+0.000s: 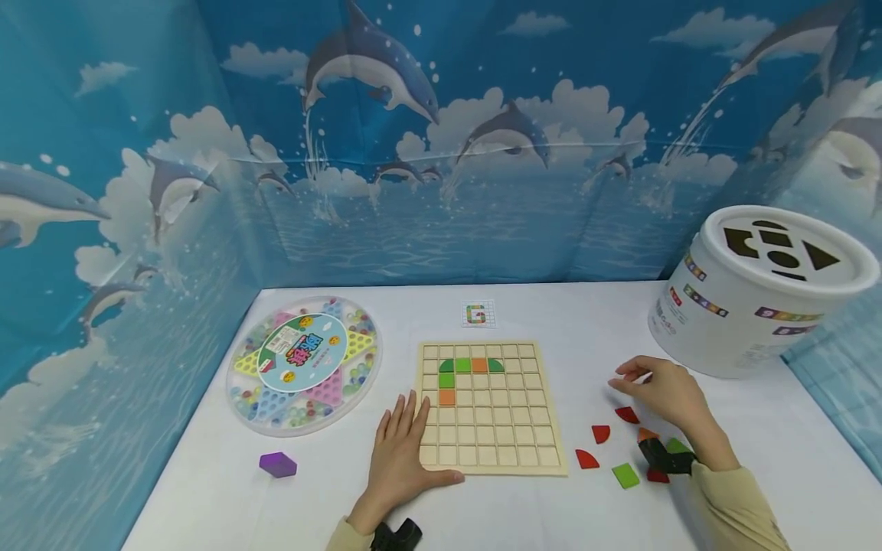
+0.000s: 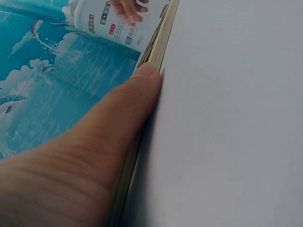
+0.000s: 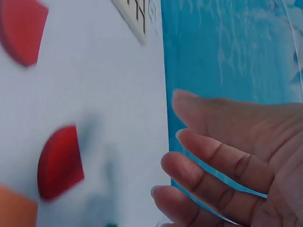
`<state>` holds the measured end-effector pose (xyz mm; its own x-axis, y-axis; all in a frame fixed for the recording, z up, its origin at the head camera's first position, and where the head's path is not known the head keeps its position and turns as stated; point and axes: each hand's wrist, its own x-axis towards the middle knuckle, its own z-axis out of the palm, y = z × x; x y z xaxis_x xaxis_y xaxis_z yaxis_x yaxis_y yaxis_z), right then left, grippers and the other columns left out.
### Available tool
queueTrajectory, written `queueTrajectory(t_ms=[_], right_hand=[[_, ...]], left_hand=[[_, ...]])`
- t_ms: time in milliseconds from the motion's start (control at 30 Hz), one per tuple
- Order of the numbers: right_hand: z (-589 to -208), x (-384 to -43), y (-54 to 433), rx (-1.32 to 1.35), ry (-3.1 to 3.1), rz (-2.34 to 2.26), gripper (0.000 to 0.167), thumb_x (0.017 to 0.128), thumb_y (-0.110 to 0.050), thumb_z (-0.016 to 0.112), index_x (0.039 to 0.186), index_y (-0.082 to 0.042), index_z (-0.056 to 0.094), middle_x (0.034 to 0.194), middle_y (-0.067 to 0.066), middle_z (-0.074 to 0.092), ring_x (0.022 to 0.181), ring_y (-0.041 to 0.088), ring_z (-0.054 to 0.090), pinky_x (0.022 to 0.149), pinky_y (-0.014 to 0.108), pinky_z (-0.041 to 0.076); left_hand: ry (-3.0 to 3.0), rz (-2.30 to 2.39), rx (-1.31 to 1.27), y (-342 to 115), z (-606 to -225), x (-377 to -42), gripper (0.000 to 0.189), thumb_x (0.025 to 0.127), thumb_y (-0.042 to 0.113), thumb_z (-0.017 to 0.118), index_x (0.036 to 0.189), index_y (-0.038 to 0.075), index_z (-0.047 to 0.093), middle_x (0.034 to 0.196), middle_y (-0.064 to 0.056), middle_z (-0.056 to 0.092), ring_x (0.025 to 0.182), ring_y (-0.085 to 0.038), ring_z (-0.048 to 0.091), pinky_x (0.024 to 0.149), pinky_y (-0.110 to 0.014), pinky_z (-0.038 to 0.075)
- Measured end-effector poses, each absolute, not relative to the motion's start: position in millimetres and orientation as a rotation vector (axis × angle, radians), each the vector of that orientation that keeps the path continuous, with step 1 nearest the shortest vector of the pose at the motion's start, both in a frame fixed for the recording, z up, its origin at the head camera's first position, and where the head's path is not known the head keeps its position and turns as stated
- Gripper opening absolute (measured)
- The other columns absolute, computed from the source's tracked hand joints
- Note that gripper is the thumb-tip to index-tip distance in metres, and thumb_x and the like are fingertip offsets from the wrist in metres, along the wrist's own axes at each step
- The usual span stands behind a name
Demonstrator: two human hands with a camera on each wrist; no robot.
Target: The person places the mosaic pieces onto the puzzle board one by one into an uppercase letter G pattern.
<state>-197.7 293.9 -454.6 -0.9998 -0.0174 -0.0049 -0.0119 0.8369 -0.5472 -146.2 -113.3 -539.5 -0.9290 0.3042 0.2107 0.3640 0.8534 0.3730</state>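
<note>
A wooden grid board [image 1: 510, 435] lies on the white table, with several green and orange pieces set in its upper left squares. My left hand [image 1: 403, 459] rests against its lower left corner, fingers straight up the left side. In the left wrist view, the thumb [image 2: 128, 101] lies along the board's edge. To the right of the board, my right hand [image 1: 664, 390] hovers over loose pieces. Its fingers are loosely bent and hold nothing, as the right wrist view shows. Near it lie red quarter-round pieces [image 3: 61, 163], a green square [image 1: 625, 475] and an orange piece [image 1: 647, 435].
Behind the board lies a small pattern card [image 1: 478, 314]. At the left are a round marble game box [image 1: 303, 366] and a purple block [image 1: 279, 464]. A white bucket [image 1: 737, 306] with a shape-cut lid stands at the back right. A dolphin-print curtain [image 1: 448, 222] hangs behind.
</note>
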Motion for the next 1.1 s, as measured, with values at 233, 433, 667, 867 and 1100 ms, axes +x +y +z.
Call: queueTrajectory(t_ms=[233,433,667,867,1100], right_hand=[[-459,-192,324,0.177,2.913,-0.883,0.058,0.077,-0.039,0.077,0.110,0.005,0.062,0.096,0.019,0.058,0.083,0.034,0.049,0.061,0.038,0.043],[-465,-196,335,0.284,2.814,-0.832,0.074,0.077,-0.044,0.077,0.116,0.011,0.048,0.105,0.032,0.052,0.087,0.042,0.049,0.068,0.048,0.045],[-474,-195,339,0.286,2.788,-0.787,0.063,0.079,-0.040,0.076,0.107,0.012,0.054,0.090,0.020,0.057,0.080,0.034,0.049,0.067,0.043,0.045],[-477,-189,339,0.347,2.797,-0.838,0.061,0.077,-0.039,0.078,0.107,0.010,0.057,0.086,0.013,0.059,0.078,0.030,0.049,0.066,0.041,0.041],[-473,-192,340,0.372,2.754,-0.803,0.061,0.074,-0.048,0.077,0.098,0.005,0.059,0.081,0.010,0.057,0.077,0.029,0.047,0.065,0.043,0.039]], left_hand=[[-2.855,-0.623,-0.536,-113,-539,-145,0.122,0.060,0.082,0.062,0.150,0.007,0.028,0.154,-0.017,0.021,0.141,-0.034,0.015,0.108,-0.052,0.014],[-2.878,-0.609,-0.530,-113,-538,-146,0.121,0.061,0.081,0.063,0.150,0.008,0.027,0.155,-0.016,0.019,0.141,-0.034,0.013,0.109,-0.052,0.012],[-2.872,-0.639,-0.536,-113,-538,-144,0.121,0.060,0.080,0.064,0.150,0.007,0.027,0.154,-0.017,0.020,0.141,-0.035,0.014,0.109,-0.052,0.013],[-2.903,-0.655,-0.523,-111,-540,-143,0.123,0.060,0.081,0.063,0.151,0.009,0.025,0.155,-0.016,0.017,0.142,-0.032,0.011,0.110,-0.050,0.009],[-2.903,-0.644,-0.523,-113,-537,-145,0.122,0.061,0.081,0.063,0.151,0.009,0.024,0.155,-0.016,0.016,0.142,-0.032,0.010,0.110,-0.050,0.009]])
